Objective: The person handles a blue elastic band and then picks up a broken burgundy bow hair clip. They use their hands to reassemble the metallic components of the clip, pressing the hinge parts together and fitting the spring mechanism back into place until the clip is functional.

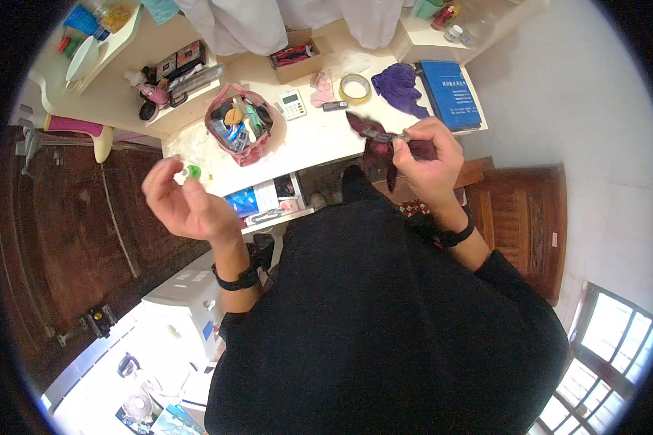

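Observation:
My right hand [434,161] is closed, its thumb and fingers pinching a dark maroon bow hair clip [374,136] with a shiny middle. The clip's fabric tails hang over the desk's front edge. At the left, my left hand [194,203] is raised with bent fingers. Between its thumb and forefinger tips is a small round green-and-white thing [194,172], too small to name. Nearest to that hand on the white desk [308,141] stands a pink pouch [243,155], its top open, filled with small items.
A drawer [297,214] sticks out below the desk front. On the desk are a white card reader [292,104], a tape roll [355,88], a purple cloth [400,85], a blue folder [448,94] and a cardboard box [301,68]. A wooden stool [522,221] stands at the right.

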The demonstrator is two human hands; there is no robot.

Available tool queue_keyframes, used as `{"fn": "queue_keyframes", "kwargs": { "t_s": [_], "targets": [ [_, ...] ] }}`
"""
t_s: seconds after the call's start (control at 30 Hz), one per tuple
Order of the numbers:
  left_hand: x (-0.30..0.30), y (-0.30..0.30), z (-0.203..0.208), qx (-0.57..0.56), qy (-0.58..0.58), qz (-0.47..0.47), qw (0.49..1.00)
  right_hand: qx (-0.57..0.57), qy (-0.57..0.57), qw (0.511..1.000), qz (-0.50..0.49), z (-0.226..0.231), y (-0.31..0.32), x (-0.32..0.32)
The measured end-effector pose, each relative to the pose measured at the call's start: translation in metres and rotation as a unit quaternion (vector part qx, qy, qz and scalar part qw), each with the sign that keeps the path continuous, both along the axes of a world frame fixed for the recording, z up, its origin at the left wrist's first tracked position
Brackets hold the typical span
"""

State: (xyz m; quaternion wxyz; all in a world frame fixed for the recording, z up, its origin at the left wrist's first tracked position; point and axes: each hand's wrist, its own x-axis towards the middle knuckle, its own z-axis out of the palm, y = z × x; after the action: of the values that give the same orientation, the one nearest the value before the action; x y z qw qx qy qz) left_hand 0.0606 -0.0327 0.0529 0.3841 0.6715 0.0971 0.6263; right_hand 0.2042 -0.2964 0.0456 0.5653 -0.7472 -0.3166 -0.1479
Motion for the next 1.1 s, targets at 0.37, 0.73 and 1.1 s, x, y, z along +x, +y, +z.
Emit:
{"fn": "queue_keyframes", "kwargs": {
  "t_s": [0.37, 0.73, 1.1],
  "targets": [
    [0.025, -0.051, -0.003, 0.033, 0.327, -0.191, 0.925, 0.094, 0.031, 0.994, 0.037, 0.012, 0.027, -0.017],
    [0.024, -0.059, 0.008, 0.195, 0.265, -0.205, 0.922, 0.017, 0.032, 0.984, 0.175, 0.020, 0.046, -0.043],
    [0.032, -0.065, 0.010, 0.280, 0.202, -0.183, 0.921, 0.015, 0.020, 0.986, 0.166, 0.022, 0.048, -0.040]
  ]
}}
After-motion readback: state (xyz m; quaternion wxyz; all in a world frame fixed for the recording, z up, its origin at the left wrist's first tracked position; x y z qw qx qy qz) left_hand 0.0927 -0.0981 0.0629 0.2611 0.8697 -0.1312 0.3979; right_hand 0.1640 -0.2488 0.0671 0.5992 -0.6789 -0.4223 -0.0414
